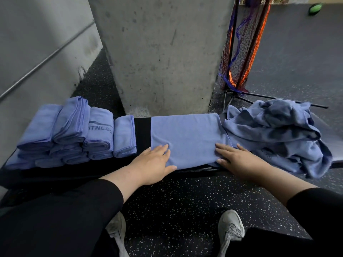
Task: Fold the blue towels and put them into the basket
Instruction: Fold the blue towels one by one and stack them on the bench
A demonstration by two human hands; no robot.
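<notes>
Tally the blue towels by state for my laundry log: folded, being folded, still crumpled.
Folded blue towels stacked at left: about 10; lower ones partly hidden.
Flat blue towel under both hands: 1, with left hand and right hand pressing it.
Crumpled blue towel heap at right: count cannot be told.
Total: at least 12.

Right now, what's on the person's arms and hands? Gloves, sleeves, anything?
No gloves: the left hand and right hand are bare, with no rings or watch showing. Both arms wear plain black long sleeves, pushed up so the forearms are uncovered. No markings on the sleeves.
</notes>
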